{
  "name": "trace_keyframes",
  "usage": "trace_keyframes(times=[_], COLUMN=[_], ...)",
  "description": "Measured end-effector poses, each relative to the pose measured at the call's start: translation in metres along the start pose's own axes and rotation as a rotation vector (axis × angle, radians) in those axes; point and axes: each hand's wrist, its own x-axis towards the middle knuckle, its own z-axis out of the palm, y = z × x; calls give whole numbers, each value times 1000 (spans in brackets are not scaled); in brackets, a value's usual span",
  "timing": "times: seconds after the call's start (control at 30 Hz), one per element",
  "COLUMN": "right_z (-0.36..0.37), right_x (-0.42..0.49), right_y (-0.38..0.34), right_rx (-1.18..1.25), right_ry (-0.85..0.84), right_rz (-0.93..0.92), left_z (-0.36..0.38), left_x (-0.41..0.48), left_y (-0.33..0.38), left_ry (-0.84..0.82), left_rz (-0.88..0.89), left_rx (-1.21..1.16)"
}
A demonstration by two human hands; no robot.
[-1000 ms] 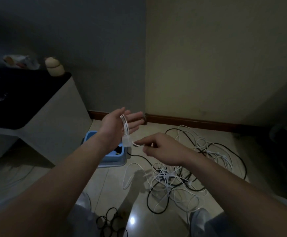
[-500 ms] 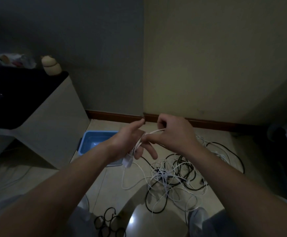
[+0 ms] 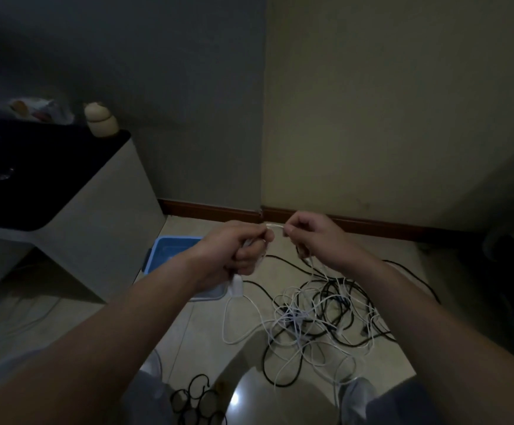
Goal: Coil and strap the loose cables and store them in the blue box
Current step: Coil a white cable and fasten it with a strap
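My left hand (image 3: 237,250) is curled round a few turns of a white cable, and the cable's white plug (image 3: 236,285) hangs below the fist. My right hand (image 3: 313,237) pinches the same white cable (image 3: 275,225) just to the right, so a short stretch runs taut between the two hands. From my right hand the cable drops to a tangle of white and black cables (image 3: 320,320) on the floor. The blue box (image 3: 169,250) sits on the floor behind my left forearm, partly hidden by it.
A white cabinet with a black top (image 3: 65,191) stands at the left, with a small beige jar (image 3: 101,119) on it. Black strap rings (image 3: 197,400) lie on the floor near my feet. The room's corner with a brown skirting board (image 3: 212,210) is just behind.
My left hand went from flat and open with loops over it to curled round the cable. My right hand rose from below the left hand and now pinches the cable beside it.
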Motion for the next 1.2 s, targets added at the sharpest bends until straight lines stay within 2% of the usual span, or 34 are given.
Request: trace_keyframes(times=[0.17, 0.3, 0.57, 0.73, 0.9, 1.07, 1.2], right_z=[13, 21, 28, 27, 30, 35, 33], right_x=[-7, -12, -13, -13, -15, -18, -18], right_y=[1, -1, 0, 2, -2, -14, -17], right_rx=[131, 133, -8, -21, -186, -244, -292], right_ry=[-169, -229, -268, -320, -316, -265, -176], right_rz=[154, 251, 101, 115, 6, -28, -170], left_z=[-6, -5, -7, -18, -22, -10, 1], left_x=[-3, -3, -1, 0, 3, 9, 14], left_y=[6, 9, 15, 16, 15, 10, -3], left_ry=[-23, -3, 257, 355, 411, 429, 383], left_rz=[29, 74, 204, 279, 299, 224, 99], left_rx=[-272, -404, -597, -556, -421, -170, -27])
